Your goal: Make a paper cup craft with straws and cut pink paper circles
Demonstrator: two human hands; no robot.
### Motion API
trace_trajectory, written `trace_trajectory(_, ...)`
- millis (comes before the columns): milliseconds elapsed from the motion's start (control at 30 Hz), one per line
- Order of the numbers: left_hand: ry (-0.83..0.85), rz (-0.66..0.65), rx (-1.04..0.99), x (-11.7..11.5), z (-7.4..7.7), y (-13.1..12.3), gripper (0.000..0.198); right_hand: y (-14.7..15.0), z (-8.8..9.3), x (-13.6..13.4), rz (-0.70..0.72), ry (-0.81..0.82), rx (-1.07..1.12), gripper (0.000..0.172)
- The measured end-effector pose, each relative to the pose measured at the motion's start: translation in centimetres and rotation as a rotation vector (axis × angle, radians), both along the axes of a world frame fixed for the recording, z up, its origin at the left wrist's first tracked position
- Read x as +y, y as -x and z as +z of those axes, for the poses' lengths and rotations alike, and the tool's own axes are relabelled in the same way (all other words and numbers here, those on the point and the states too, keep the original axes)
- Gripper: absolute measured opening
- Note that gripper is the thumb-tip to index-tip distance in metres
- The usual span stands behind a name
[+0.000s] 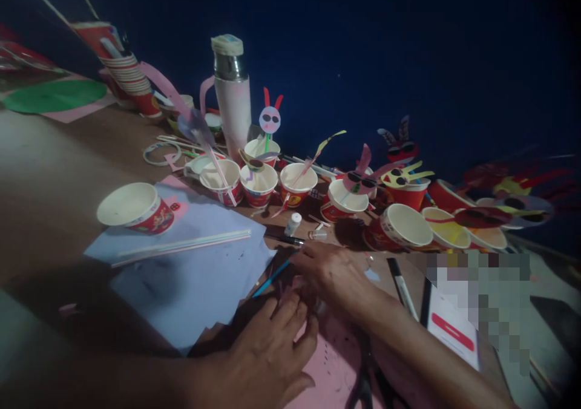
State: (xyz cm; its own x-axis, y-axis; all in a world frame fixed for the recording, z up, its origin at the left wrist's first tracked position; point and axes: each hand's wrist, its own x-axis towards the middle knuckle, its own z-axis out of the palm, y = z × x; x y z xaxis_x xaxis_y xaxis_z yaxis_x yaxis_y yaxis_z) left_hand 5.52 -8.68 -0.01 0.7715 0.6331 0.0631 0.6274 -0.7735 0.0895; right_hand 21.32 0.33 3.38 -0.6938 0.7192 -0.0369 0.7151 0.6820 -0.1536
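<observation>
My left hand lies low at the centre, its fingers curled around a small dark pink paper piece. Just above it, my right hand pinches at the same spot, beside a thin blue stick that runs down and left from its fingertips. The exact grip is partly hidden by the fingers. Both hands rest over a pink paper sheet, next to a pale lavender paper sheet. Black-handled scissors lie under my right forearm, partly hidden.
A row of red paper cups with paper decorations stands along a dark blue wall. A white flask, a stack of cups, straws, a marker and a small glue bottle stand or lie about the wooden table.
</observation>
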Motion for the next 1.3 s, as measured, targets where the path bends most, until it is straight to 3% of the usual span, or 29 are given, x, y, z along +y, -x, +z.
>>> trace_trajectory(133,0.011,0.009,-0.004,0.0,-0.1,0.1,0.050,0.8,0.0,0.1,0.079,0.029,-0.001,0.013)
trace_trajectory(400,-0.007,-0.009,0.034,0.0,-0.1,0.2,0.052,-2.3,-0.1,-0.2,-0.144,-0.032,-0.012,0.017)
trace_trajectory(633,0.001,-0.004,0.045,-0.1,-0.4,0.0,0.054,-0.4,-0.7,1.3,-0.264,-0.173,-0.119,0.017)
trace_trajectory(800,-0.012,-0.016,0.039,0.1,-0.3,0.0,0.053,0.2,-2.2,1.8,-0.283,-0.184,-0.104,0.018)
trace_trajectory(933,-0.015,-0.004,0.035,0.1,-0.4,0.0,0.052,-0.7,-1.7,1.3,-0.241,-0.171,-0.077,0.018)
trace_trajectory(1133,0.026,-0.004,-0.007,0.3,-0.2,0.0,0.050,-4.2,-0.1,-0.9,-0.337,-0.142,0.205,0.017)
trace_trajectory(1300,0.067,-0.013,-0.074,1.0,0.1,0.4,0.046,-7.1,1.3,-2.9,-0.546,0.183,0.613,0.016)
